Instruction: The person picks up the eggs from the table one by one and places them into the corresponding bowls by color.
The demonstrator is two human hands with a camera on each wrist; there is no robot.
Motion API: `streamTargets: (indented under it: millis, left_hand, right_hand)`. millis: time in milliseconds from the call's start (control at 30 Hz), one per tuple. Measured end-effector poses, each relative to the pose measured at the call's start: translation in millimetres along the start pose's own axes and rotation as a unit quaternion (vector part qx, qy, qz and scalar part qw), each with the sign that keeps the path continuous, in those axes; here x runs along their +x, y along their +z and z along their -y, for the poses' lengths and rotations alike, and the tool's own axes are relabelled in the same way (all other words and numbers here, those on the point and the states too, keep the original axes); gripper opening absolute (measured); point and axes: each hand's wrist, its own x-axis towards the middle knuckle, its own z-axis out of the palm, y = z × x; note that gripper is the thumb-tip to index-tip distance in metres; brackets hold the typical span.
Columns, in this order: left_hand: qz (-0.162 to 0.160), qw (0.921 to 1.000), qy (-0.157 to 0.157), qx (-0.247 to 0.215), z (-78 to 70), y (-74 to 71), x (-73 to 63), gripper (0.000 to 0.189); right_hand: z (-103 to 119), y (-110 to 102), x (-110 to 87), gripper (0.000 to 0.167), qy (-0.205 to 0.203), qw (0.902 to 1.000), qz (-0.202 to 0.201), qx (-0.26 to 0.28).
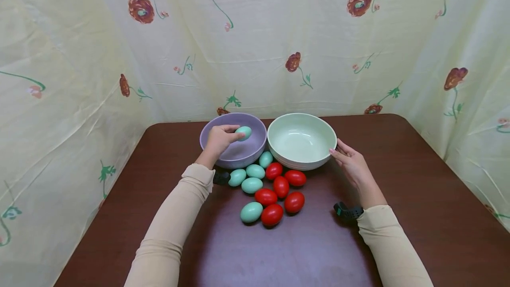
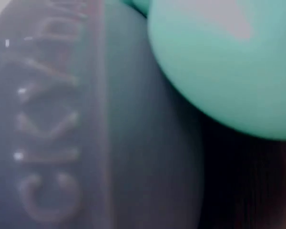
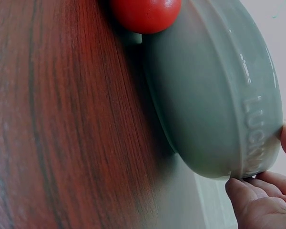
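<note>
Over the purple bowl, my left hand pinches a mint-green egg between thumb and fingers. The bowl's inside shows nothing lying in it. My right hand holds the pale green bowl at its right rim; in the right wrist view its fingertips press on the outer wall. No eggs lie in that bowl. In front of both bowls lie several mint-green eggs and several red eggs, close together. The left wrist view shows the purple bowl's wall beside a green egg, with the hand hidden.
Both bowls stand side by side near the back edge of the dark brown table. A flowered curtain hangs behind it and along its sides. Each wrist carries a black band, the right one in plain sight.
</note>
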Motion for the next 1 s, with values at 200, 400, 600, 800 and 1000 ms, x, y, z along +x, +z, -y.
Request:
streamTargets:
  millis: [200,400,600,800,1000]
  left_hand:
    - [0.005,0.9997,0.007,0.023,1.9,4.9,3.3,0.044]
    - [0.001,0.999,-0.01,0.042,1.6,7.3,5.2,0.044]
    - [0.003,0.9981,-0.013,0.059,1.0,7.0,9.2,0.044]
    - [0.014,0.9925,0.001,0.122,2.9,7.9,10.8,0.044]
    - [0.027,0.9866,0.011,0.161,4.2,9.3,10.0,0.045]
  right_hand:
    - [-1,0,-0.4,0.075,0.002,1.0,-0.004,0.001]
    - [-2,-1,0.5,0.075,0.003,1.0,-0.004,-0.001]
    - [2,0,2.4,0.074,-0.009,0.9999,-0.001,-0.004]
    - [1,-1,1.6,0.074,-0.007,1.0,-0.001,-0.001]
    - [0,-1,1.1,0.074,-0.003,1.0,-0.001,0.003]
